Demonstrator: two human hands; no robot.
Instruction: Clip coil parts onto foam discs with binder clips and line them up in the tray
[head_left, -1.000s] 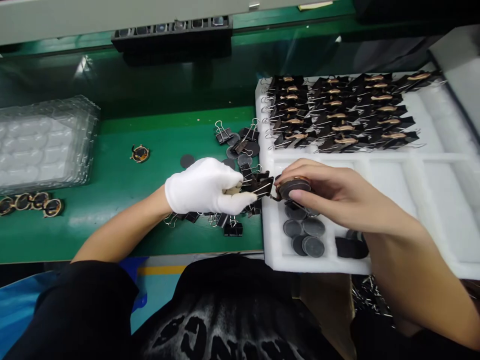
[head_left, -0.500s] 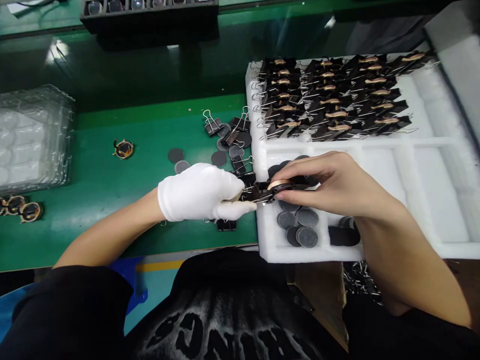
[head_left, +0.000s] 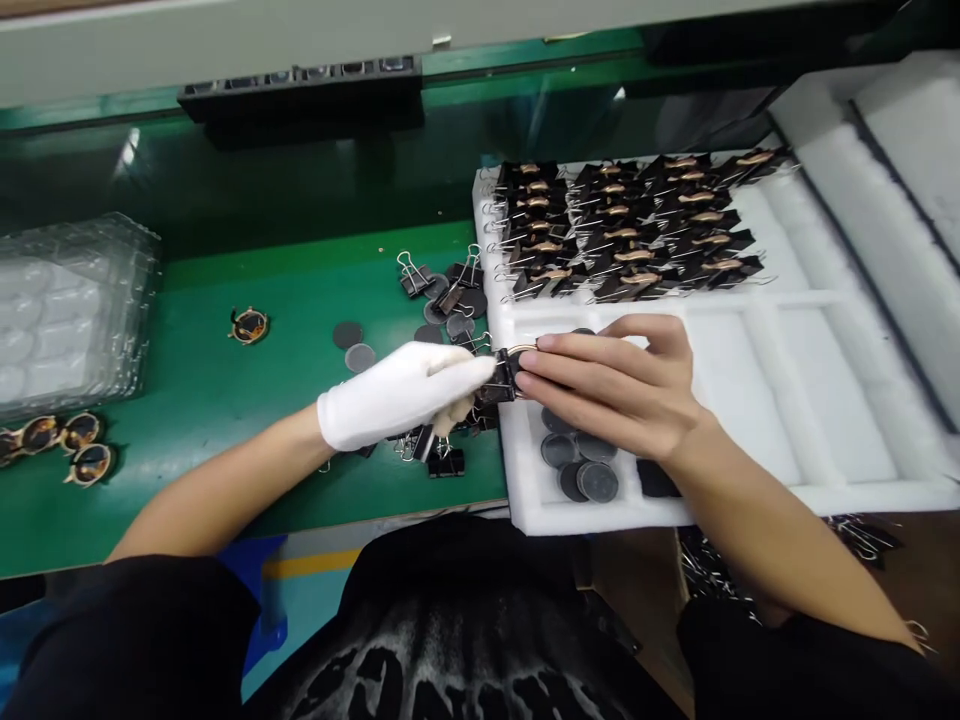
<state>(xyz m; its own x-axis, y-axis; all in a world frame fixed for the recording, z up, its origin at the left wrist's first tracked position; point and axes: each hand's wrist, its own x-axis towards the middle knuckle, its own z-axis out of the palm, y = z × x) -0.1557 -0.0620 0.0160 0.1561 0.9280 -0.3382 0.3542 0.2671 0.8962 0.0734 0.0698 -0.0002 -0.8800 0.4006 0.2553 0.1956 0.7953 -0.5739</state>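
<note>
Gloved left hand (head_left: pixel 397 395) and bare right hand (head_left: pixel 615 385) meet at the left edge of the white foam tray (head_left: pixel 787 400), both grips clamped on one black binder clip (head_left: pixel 506 372), above grey discs (head_left: pixel 581 465) in the tray's near compartment.

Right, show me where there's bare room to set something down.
Bare foam: the long compartments of the white tray right of the bare right hand. Bare green mat between the blister trays and the gloved left hand. Crowded: binder clips between the hands, clipped rows, grey discs.
</note>
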